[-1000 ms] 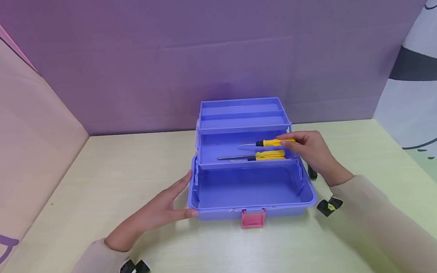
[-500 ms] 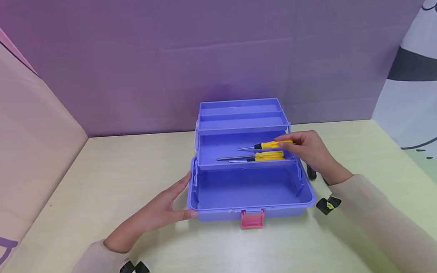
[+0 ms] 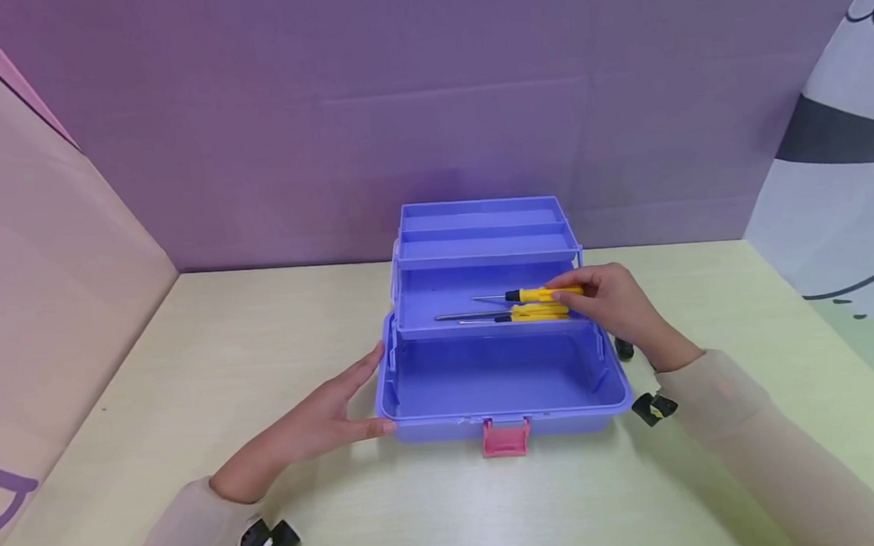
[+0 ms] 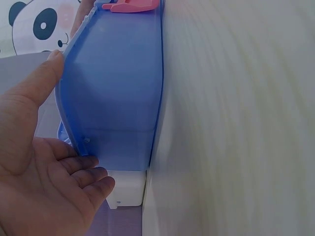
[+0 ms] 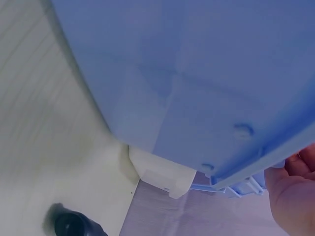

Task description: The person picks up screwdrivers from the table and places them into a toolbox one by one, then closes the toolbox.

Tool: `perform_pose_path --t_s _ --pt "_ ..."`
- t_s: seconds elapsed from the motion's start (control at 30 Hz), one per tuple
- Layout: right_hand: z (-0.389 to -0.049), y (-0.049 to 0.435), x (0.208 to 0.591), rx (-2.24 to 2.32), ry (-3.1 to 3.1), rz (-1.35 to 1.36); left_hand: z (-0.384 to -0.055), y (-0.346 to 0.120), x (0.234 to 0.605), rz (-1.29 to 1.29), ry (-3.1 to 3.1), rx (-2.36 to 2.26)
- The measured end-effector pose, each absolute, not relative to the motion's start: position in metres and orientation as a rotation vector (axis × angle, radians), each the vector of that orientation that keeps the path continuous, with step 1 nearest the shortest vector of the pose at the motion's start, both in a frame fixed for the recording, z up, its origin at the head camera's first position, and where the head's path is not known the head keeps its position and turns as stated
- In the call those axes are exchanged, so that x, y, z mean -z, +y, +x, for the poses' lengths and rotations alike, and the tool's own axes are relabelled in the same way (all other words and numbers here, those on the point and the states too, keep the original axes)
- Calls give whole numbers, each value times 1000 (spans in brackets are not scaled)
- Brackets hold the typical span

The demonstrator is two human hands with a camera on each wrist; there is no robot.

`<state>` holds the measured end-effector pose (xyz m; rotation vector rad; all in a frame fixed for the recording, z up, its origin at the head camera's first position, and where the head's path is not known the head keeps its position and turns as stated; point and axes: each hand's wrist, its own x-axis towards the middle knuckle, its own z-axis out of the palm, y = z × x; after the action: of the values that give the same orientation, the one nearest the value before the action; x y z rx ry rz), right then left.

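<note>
My right hand [image 3: 606,300] pinches the yellow handle of a screwdriver [image 3: 532,295], its thin shaft pointing left, over the middle tray of a purple toolbox [image 3: 439,431]. Just in front of it, two more yellow-handled screwdrivers [image 3: 538,308] lie side by side in that tray. At the toolbox's left side rests my left hand [image 3: 318,418], thumb on the front corner and other fingers toward the back. In the left wrist view, the left hand's thumb and fingertips [image 4: 98,184] touch the box's rim and side. The right wrist view hides the held screwdriver.
A dark object [image 3: 624,348] stands on the table to the right of the toolbox, partly hidden by the right arm. The pink latch [image 3: 505,439] hangs at the front. A purple backdrop [image 3: 287,148] rises behind the table, with printed panels at both sides.
My right hand has moved slightly left and toward the front with the screwdriver, bringing it closer to the two lying in the tray. The left hand stays in place.
</note>
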<state>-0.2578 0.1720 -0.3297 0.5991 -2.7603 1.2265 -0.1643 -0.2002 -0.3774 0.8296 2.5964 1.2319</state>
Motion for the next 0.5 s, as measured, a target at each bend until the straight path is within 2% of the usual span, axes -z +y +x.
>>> perform_pose_path --t_s 0.5 --pt "-256 168 334 -1010 -2734 690 -167 -197 378 830 2584 -1232"
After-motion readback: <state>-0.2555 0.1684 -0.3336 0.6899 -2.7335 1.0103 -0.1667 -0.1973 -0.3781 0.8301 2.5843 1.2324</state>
